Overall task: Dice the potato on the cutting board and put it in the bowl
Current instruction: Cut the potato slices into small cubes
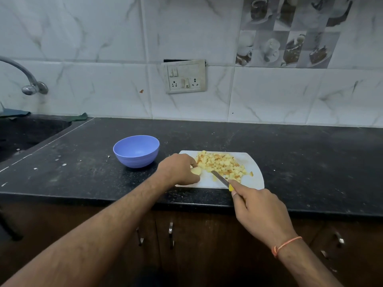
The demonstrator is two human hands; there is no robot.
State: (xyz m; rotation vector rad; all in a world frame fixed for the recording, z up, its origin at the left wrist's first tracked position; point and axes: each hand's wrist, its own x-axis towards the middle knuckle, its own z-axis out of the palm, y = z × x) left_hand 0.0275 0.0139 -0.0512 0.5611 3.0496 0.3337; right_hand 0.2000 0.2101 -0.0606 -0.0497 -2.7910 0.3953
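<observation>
Right hand (pixel 261 210) grip clamped on yellow-handled knife (pixel 222 180), handle mostly hidden, left hand (pixel 178 168) grip pinching potato piece (pixel 196 170), partly covered, diced potato (pixel 222 164) heaped beyond blade on cutting board (pixel 253 172), bowl (pixel 136 151) left on tabletop (pixel 310 162), holding nothing visible.

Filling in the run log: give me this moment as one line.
stage: dicing | left hand: holds uncut potato piece on cutting board | right hand: grips knife | diced potato: on board | bowl: empty
</observation>
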